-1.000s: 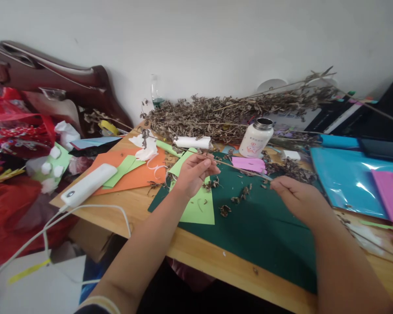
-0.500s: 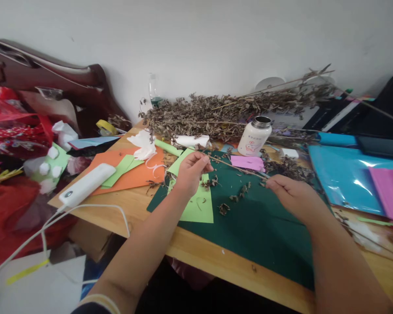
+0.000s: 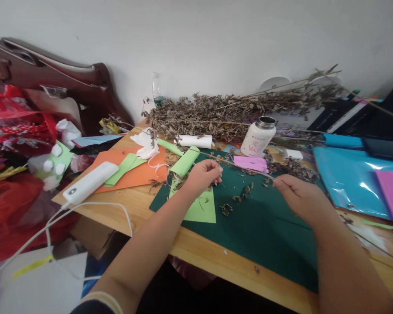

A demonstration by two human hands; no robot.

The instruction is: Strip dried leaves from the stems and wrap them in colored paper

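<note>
A thin dried stem [image 3: 245, 166] runs across the dark green mat [image 3: 268, 226] between my two hands. My left hand [image 3: 203, 173] is closed round the stem near its leafy end, over a light green paper sheet [image 3: 199, 209]. My right hand [image 3: 299, 197] pinches the stem's bare end at the right. Crumbled dry leaves [image 3: 242, 198] lie scattered on the mat between the hands.
A big heap of dried branches [image 3: 229, 115] lies along the wall behind a white bottle [image 3: 258, 138]. Orange paper [image 3: 131, 172], a white power bank [image 3: 90, 182] with a cable, a pink note [image 3: 250, 163] and blue plastic folders [image 3: 353, 174] crowd the wooden table [image 3: 216, 257].
My left hand has slid a little to the right along the stem and closed into a tighter fist. A light green paper roll now shows behind it. The right hand has barely moved.
</note>
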